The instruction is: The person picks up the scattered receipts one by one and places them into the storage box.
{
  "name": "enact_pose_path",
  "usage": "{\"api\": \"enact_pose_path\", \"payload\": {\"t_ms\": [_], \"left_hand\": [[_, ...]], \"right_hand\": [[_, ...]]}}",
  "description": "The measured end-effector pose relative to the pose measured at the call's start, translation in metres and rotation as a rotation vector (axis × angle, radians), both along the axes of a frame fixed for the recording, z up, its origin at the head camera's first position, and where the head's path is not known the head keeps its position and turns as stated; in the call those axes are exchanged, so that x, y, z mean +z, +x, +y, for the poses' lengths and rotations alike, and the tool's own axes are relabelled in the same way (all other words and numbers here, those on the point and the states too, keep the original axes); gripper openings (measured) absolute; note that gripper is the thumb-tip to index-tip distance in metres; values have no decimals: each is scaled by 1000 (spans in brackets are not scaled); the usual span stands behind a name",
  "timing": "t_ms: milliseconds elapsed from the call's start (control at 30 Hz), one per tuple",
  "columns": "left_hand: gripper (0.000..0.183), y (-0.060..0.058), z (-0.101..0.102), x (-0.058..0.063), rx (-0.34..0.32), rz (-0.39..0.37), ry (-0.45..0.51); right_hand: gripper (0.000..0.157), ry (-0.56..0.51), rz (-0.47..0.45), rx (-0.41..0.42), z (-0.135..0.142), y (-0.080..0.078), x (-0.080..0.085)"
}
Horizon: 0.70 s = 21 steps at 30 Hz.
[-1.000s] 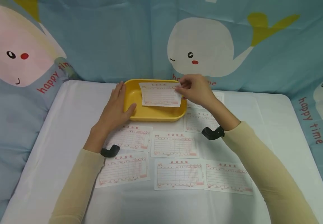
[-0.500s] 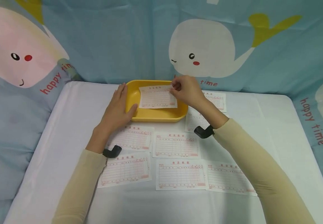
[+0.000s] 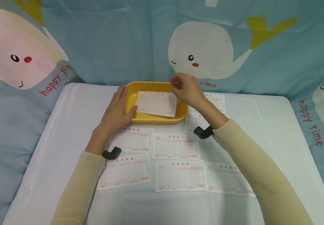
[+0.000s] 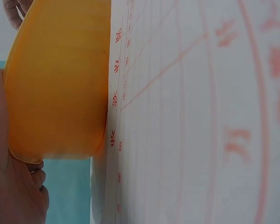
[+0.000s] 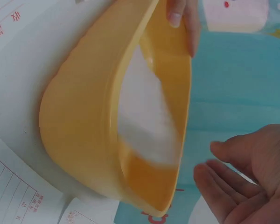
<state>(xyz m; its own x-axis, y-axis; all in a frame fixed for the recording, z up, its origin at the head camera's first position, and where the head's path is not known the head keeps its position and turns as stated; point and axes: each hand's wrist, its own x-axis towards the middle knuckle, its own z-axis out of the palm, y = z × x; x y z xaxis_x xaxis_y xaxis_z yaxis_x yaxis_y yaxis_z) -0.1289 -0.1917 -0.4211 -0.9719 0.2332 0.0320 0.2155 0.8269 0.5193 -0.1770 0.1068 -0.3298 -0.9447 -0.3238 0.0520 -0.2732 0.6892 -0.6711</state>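
My left hand (image 3: 116, 107) holds the left end of a yellow plastic tray (image 3: 153, 120), thumb over the rim and fingers along the outer side. A white printed receipt slip (image 3: 157, 103) lies within the tray, slightly tilted; the right wrist view shows it blurred below the rim. Above the tray's back right corner hovers my right hand (image 3: 188, 89), holding nothing. In the right wrist view its thumb and fingertips stand apart, beside the tray wall (image 5: 84, 107).
Several red-printed slips lie on the white tablecloth (image 3: 263, 131): one front centre (image 3: 181, 176), another slip (image 3: 176, 147) behind it, others at both sides. Two slips beside the tray's right end sit partly under my right arm. A blue whale-print curtain (image 3: 122, 40) hangs behind.
My right hand has moved left over the tray and let go of the slip, which has dropped into the tray. My left hand stays at the tray's left end.
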Motion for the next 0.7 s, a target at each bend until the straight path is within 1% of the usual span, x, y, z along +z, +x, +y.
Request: {"api": "enact_pose_path", "payload": {"t_ms": [167, 300, 433, 533, 633, 700], "left_hand": [[89, 0, 0, 0, 1, 0, 7], [88, 0, 1, 1, -7, 2, 2], [89, 0, 2, 2, -6, -2, -5], [89, 0, 2, 1, -3, -2, -5], [89, 0, 1, 0, 1, 4, -1], [89, 1, 2, -1, 5, 6, 7]], "right_hand": [[41, -36, 17, 2, 7, 8, 3], [43, -58, 46, 23, 16, 19, 4], [43, -54, 92, 23, 28, 37, 4], [42, -40, 143, 14, 38, 51, 4], [41, -42, 193, 15, 50, 63, 3], [41, -47, 208, 15, 59, 72, 2]]}}
